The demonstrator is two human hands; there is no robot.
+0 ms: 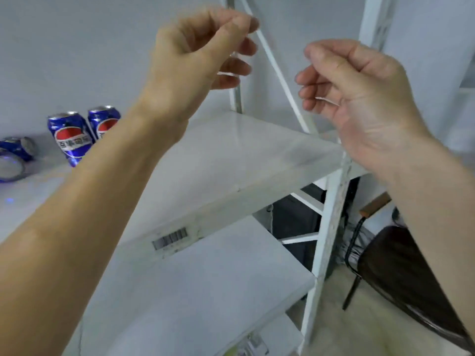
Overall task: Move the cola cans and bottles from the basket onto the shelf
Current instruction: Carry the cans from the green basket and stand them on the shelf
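Note:
Two blue cola cans stand upright side by side on the white shelf (231,155) at the left: one in front (69,137), one just behind it (104,120). Another blue can (19,147) lies on its side at the far left edge. My left hand (203,52) is raised above the shelf with loosely curled fingers and holds nothing. My right hand (359,98) hovers to its right, fingers also loosely curled and empty. The basket is out of view.
A lower white shelf board (205,291) sits below the upper one. White metal uprights (323,227) and a diagonal brace (280,75) frame the rack. A dark chair (401,273) stands on the floor at the right. A round blue-rimmed object (10,168) lies at far left.

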